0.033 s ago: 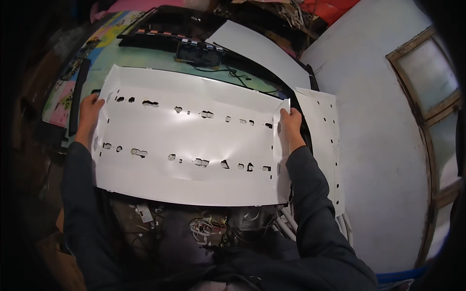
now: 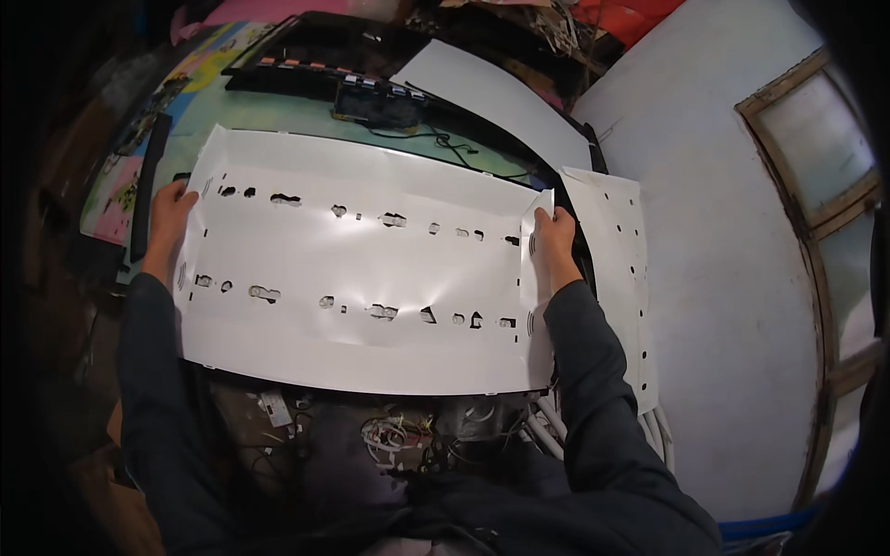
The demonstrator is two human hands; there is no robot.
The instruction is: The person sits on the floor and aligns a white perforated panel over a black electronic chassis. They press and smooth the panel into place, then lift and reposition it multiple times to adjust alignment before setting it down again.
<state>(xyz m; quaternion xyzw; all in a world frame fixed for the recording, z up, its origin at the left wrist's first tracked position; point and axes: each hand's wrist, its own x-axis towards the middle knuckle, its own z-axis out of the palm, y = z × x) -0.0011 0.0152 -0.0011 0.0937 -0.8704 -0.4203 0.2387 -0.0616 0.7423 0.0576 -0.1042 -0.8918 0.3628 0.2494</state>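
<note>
A wide white reflector sheet (image 2: pixel 436 269) lies in front of me, with two rows of odd-shaped cutouts across it. Pale and dark parts show through these holes. Its left and right edges are folded up as narrow flaps. My left hand (image 2: pixel 170 218) is closed on the left flap near its upper end, thumb on the inner face. At the upper right corner, my right hand (image 2: pixel 556 239) pinches the right flap. Both hands hide the bits of edge they grip. The sheet's middle is slightly wavy and catches light.
Behind the sheet is a green-topped surface (image 2: pixel 278 109) with a dark circuit board (image 2: pixel 375 107) and black cable (image 2: pixel 454 144). Another white panel (image 2: pixel 612 250) with small holes stands at the right, beside a pale wall (image 2: pixel 723 278). Tangled wires (image 2: pixel 394 434) lie below the near edge.
</note>
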